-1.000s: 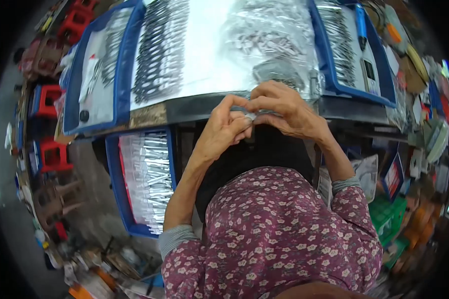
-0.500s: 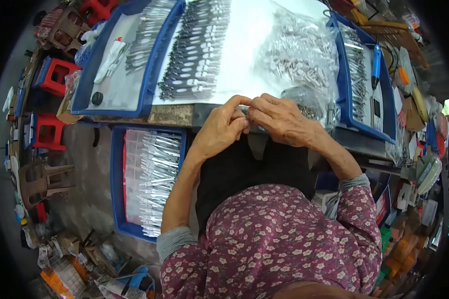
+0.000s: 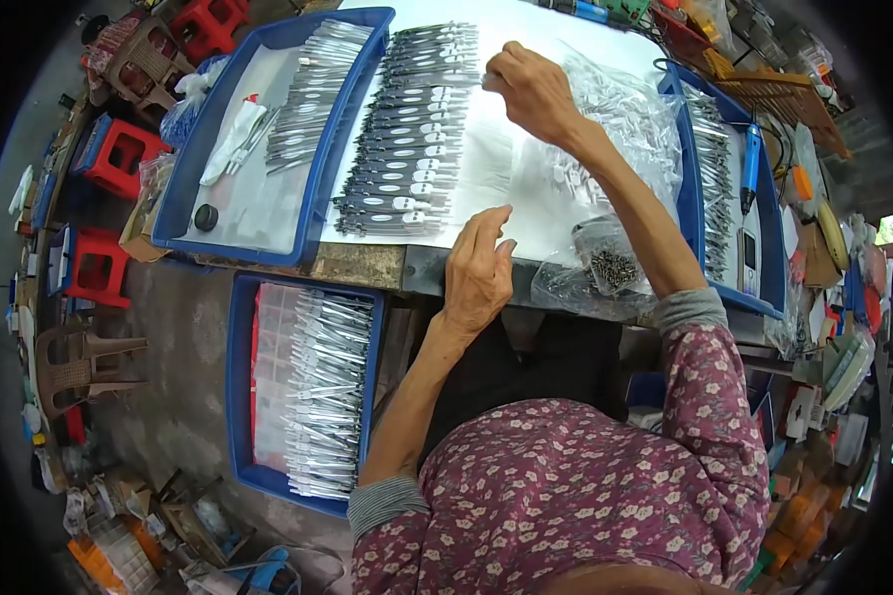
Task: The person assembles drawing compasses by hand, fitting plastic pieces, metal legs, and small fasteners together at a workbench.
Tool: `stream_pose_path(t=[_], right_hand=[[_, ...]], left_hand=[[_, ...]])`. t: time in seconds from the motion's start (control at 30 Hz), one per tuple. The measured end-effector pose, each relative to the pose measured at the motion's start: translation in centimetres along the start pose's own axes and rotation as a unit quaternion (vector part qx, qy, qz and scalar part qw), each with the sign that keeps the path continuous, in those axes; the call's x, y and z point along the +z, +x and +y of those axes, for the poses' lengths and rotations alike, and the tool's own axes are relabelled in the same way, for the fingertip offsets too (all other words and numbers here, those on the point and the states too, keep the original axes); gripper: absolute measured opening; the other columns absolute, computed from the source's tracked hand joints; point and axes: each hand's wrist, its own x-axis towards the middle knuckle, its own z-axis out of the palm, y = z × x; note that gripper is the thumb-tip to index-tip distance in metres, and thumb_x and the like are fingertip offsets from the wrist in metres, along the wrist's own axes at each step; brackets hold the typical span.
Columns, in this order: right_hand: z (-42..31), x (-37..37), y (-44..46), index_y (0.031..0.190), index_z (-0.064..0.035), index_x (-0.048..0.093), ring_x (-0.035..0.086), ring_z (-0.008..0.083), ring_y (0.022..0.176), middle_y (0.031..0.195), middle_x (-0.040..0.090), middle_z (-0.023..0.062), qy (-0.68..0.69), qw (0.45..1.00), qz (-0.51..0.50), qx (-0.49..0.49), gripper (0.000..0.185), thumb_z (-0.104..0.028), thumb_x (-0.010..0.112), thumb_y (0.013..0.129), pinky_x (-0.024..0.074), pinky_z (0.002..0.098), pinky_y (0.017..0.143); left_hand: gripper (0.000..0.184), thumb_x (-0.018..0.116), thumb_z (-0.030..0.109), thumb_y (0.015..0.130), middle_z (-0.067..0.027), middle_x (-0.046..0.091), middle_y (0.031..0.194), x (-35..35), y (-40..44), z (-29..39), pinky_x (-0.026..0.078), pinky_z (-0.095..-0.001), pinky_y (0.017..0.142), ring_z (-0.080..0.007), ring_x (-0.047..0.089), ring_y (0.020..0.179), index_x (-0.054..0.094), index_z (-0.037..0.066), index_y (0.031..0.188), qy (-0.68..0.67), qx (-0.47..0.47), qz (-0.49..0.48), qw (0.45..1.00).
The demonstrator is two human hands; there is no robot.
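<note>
Held left hand (image 3: 480, 273) unclenched, fingers loosely bent, near rough table edge (image 3: 357, 265) and crinkled clear bag (image 3: 558, 288); pinched right hand (image 3: 534, 89) closed, contents unclear, above smooth white paper (image 3: 496, 174), between slim dark tools (image 3: 399, 149) and plastic-wrapped pale parts (image 3: 583, 183).

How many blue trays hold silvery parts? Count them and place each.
3 visible: a left tray on the table, a right tray also on it, a lower tray left of the left arm. Others may be hidden.

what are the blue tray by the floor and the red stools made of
The lower blue tray looks like smooth moulded plastic, given its even colour and rounded corners. The red square-topped stools seem glossy plastic too, judging by their shine and one-piece look.
</note>
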Motion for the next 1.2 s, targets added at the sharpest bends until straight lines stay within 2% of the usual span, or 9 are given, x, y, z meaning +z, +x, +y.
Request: stream_pose_path(t=[0.2, 0.43, 0.9, 1.2], right_hand=[[2.6, 5.9, 2.7, 0.079, -0.0030, 0.057, 0.056, 0.0286, 0.076, 0.081, 0.053, 0.0104, -0.059, 0.996, -0.037, 0.052, 0.009, -0.011, 0.059, 0.077, 0.0451, 0.0394, 0.065], [2.7, 8.0, 3.6, 0.081, -0.0026, 0.056, 0.057, 0.0286, 0.082, 0.083, 0.053, 0.0101, -0.059, 0.996, -0.058, 0.038, 0.009, -0.010, 0.059, 0.076, 0.0480, 0.0393, 0.068], [3.1, 7.9, 3.5, 0.085, -0.0027, 0.057, 0.059, 0.0284, 0.085, 0.087, 0.056, 0.0106, -0.064, 0.994, -0.080, 0.029, 0.014, -0.007, 0.058, 0.072, 0.0503, 0.0390, 0.068], [3.7, 6.2, 2.6, 0.086, -0.0053, 0.058, 0.058, 0.0285, 0.082, 0.086, 0.056, 0.0088, -0.039, 0.998, -0.029, 0.046, 0.010, -0.013, 0.058, 0.080, 0.0470, 0.0381, 0.069]], left_hand=[[0.036, 0.053, -0.008, 0.074, -0.0167, 0.055, 0.089, 0.3, -0.2, -2.1, 0.046, -0.0334, 0.065, -0.0255, 0.054, 0.072, 0.049, -0.004, 0.109, 0.011, -0.019, -0.017, 1.000], [0.036, 0.056, -0.005, 0.073, -0.0163, 0.057, 0.087, 0.2, -0.1, -1.9, 0.046, -0.0349, 0.067, -0.0261, 0.056, 0.073, 0.050, -0.004, 0.109, 0.031, -0.006, -0.022, 0.999], [0.034, 0.058, -0.003, 0.072, -0.0150, 0.057, 0.085, 0.6, 0.0, -1.2, 0.045, -0.0353, 0.068, -0.0263, 0.055, 0.072, 0.052, -0.003, 0.105, 0.051, 0.013, -0.027, 0.998], [0.034, 0.059, -0.003, 0.072, -0.0150, 0.058, 0.085, 0.8, -0.2, -0.7, 0.045, -0.0356, 0.067, -0.0266, 0.056, 0.072, 0.052, -0.003, 0.105, 0.046, 0.025, -0.019, 0.998]])
